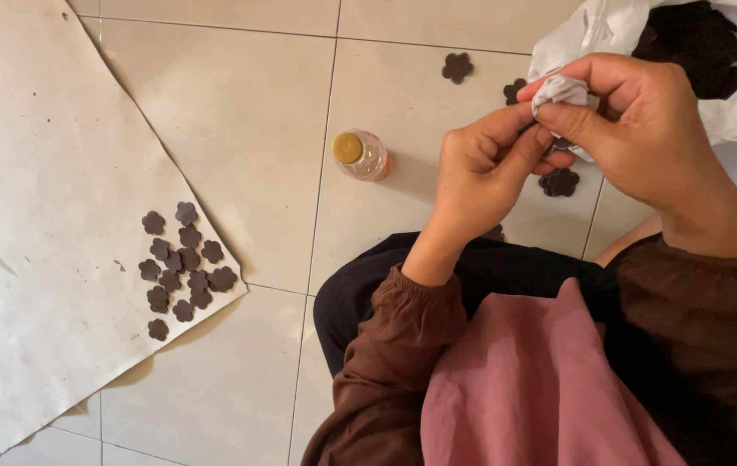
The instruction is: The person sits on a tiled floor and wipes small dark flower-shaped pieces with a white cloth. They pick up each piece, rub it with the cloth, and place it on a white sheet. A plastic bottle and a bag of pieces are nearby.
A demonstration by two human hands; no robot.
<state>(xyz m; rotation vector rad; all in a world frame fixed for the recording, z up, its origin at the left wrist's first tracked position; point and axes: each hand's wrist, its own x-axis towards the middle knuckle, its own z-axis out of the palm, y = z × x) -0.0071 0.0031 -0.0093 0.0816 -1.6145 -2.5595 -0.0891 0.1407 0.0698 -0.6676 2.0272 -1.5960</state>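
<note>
Glossy cream floor tiles [239, 129] fill the view, with a large stained sheet of paper [32, 173] spread over them on the left. A cluster of dark brown flower-shaped cutouts [183, 263] lies near that sheet's lower corner, some overlapping. Near the middle of the floor stands a small clear bottle with a yellow cap [360, 154], seen from above.

Much is cut off or hidden from you. The white plastic bag [730, 95] at the top right runs out of the frame, and the dark pile inside it is hard to make out (probably more of the same cutouts). Your hands cover part of a small stack of cutouts [560, 182] on the tile, and one loose cutout [457, 66] lies apart, nearer the top.

Your right hand [644, 129] pinches a small crumpled white wad [563, 90] between thumb and bent fingers, held above the floor just in front of the bag. Your left hand [485, 168] is curled closed, its thumb and fingertips meeting the right hand just under the wad; whether it grips something of its own you cannot tell, since the fingers hide it.
</note>
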